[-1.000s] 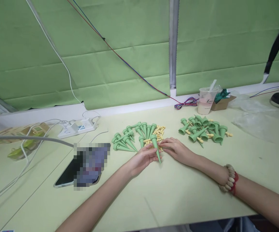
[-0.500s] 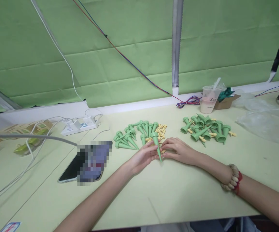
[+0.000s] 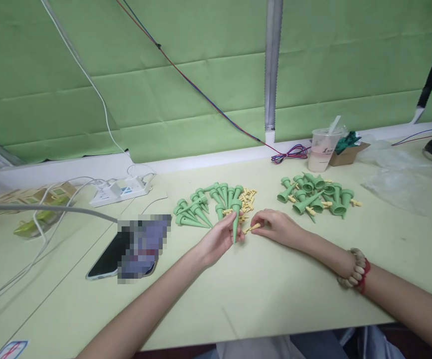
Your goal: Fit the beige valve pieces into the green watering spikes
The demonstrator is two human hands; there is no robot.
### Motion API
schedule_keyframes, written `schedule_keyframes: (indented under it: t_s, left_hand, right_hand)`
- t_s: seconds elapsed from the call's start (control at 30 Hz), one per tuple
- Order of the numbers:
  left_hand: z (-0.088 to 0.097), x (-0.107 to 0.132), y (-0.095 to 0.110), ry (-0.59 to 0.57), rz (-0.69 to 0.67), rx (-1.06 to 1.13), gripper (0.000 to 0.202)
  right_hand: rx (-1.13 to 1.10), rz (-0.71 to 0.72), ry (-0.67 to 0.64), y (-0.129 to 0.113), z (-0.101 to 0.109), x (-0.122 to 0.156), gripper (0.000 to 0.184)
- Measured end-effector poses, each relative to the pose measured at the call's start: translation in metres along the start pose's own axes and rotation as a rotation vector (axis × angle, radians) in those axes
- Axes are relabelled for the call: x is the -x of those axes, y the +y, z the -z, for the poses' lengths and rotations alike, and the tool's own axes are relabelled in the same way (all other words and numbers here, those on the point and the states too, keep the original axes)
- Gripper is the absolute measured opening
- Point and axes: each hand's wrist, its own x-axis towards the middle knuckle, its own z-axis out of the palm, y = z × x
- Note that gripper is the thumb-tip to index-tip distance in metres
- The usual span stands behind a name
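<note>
Standing near-vertical, tip down, the green spike (image 3: 235, 222) sits in left hand (image 3: 216, 239) fingers; right hand (image 3: 277, 228) pinches yellow peg (image 3: 252, 228).

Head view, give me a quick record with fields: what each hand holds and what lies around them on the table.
left hand: grips a green spike, tip pointing down
right hand: pinches a yellow piece just beside the spike
behind hands: plain spike pile; yellow piece pile
to the right: mixed pile of green spikes and yellow pieces
to the left: phone; power strip
far edge: cup; cardboard box
surface: table
</note>
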Motion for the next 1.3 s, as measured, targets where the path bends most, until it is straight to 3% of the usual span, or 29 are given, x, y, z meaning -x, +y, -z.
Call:
schedule_keyframes:
  t_s: [0.27, 0.5, 0.67, 0.87, 1.17, 1.3]
  left_hand:
    - [-0.002, 0.0, 0.0, 0.005, -0.001, -0.012, 0.022]
    - [0.001, 0.0, -0.002, -0.023, -0.01, -0.059, 0.028]
    - [0.0, 0.0, -0.005, 0.029, -0.066, -0.115, 0.022]
    - [-0.001, 0.0, -0.008, 0.017, -0.095, -0.14, 0.036]
    - [-0.009, 0.003, -0.006, -0.003, -0.081, -0.15, 0.022]
    - [-0.009, 0.002, -0.009, 0.044, -0.111, -0.217, 0.029]
  right_hand:
    - [-0.371, -0.168, 0.203, 0.001, -0.002, -0.006, 0.028]
    - [-0.68, -0.345, 0.215, -0.002, 0.0, -0.009, 0.044]
    - [-0.767, -0.396, 0.243, -0.009, 0.005, -0.009, 0.043]
    - [-0.769, -0.365, 0.287, -0.022, 0.012, -0.008, 0.041]
    - [-0.828, -0.397, 0.262, -0.03, 0.008, -0.005, 0.039]
    - [-0.855, -0.429, 0.285, -0.034, 0.011, -0.006, 0.037]
